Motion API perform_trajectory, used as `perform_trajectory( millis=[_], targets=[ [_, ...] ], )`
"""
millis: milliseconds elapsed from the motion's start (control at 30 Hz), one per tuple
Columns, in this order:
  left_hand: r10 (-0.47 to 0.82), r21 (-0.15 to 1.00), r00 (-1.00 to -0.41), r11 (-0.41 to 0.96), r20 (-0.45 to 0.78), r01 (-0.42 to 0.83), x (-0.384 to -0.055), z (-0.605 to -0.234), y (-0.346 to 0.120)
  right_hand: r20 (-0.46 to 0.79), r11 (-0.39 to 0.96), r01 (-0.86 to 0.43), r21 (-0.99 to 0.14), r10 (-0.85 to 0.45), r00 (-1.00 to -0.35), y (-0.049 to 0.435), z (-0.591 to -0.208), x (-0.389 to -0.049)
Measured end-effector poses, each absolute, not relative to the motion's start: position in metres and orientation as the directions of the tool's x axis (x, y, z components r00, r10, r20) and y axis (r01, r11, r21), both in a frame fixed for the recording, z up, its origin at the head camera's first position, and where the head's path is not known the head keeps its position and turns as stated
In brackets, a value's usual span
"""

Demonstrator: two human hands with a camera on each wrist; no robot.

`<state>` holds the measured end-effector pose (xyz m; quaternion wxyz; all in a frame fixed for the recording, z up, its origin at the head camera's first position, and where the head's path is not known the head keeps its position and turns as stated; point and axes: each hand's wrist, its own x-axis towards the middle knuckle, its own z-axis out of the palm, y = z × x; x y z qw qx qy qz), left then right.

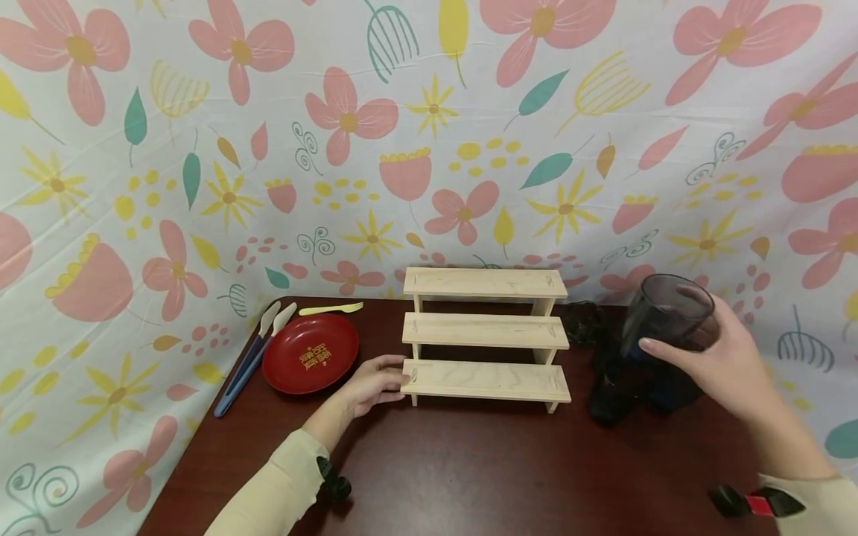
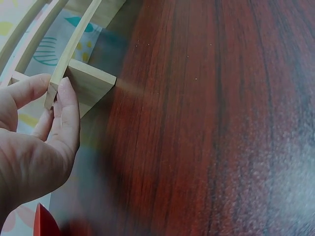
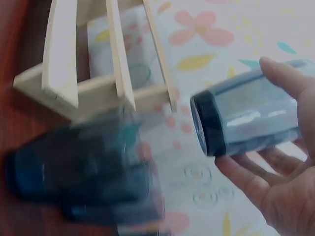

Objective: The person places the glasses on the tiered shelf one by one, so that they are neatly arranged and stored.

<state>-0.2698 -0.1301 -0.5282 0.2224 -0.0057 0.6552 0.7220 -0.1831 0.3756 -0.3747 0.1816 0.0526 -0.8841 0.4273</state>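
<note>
A three-step wooden rack [image 1: 485, 378] stands against the back of the dark table. My left hand [image 1: 372, 385] pinches the left end of its lowest step, thumb on one side and fingers on the other in the left wrist view [image 2: 64, 98]. On the right, my right hand [image 1: 724, 361] grips a smoky see-through cup [image 1: 660, 316] and holds it in the air. In the right wrist view this cup [image 3: 256, 115] lies tilted between thumb and fingers. Other dark cups [image 3: 83, 164], blurred there, stand on the table below, beside the rack.
Left of the rack lies a red plate [image 1: 310, 353] with gold characters. Two blue-handled knives [image 1: 251, 365] lie along the table's left edge, and a yellow fork [image 1: 331, 308] sits behind the plate. A flowered cloth [image 1: 429, 149] hangs behind the table.
</note>
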Motion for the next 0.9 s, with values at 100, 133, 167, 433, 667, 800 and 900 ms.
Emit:
perform_trajectory(
  millis=[100,133,167,433,667,800,900],
  targets=[
    [0.315,0.945,-0.901,-0.04,-0.296,-0.325,-0.27,-0.528,-0.13,0.355,0.615,-0.237,-0.752,0.074,-0.932,0.36,-0.369,-0.198],
    [0.315,0.944,-0.901,-0.04,-0.298,-0.326,-0.27,-0.528,-0.13,0.36,0.606,-0.245,-0.757,0.073,-0.93,0.354,-0.367,-0.204],
    [0.313,0.943,-0.901,-0.043,-0.301,-0.33,-0.27,-0.528,-0.13,0.372,0.596,-0.26,-0.76,0.069,-0.926,0.349,-0.366,-0.21],
    [0.31,0.941,-0.901,-0.047,-0.304,-0.334,-0.271,-0.532,-0.13,0.393,0.526,-0.33,-0.784,0.007,-0.92,0.302,-0.359,-0.256],
    [0.313,0.944,-0.902,-0.049,-0.297,-0.328,-0.27,-0.531,-0.131,0.382,0.387,-0.37,-0.845,-0.049,-0.923,0.256,-0.358,-0.288],
    [0.322,0.946,-0.901,-0.048,-0.29,-0.322,-0.271,-0.531,-0.131,0.391,0.334,-0.391,-0.858,-0.068,-0.918,0.234,-0.361,-0.305],
    [0.323,0.945,-0.901,-0.048,-0.291,-0.323,-0.271,-0.531,-0.132,0.411,0.302,-0.416,-0.858,-0.083,-0.908,0.217,-0.364,-0.316]
  ],
)
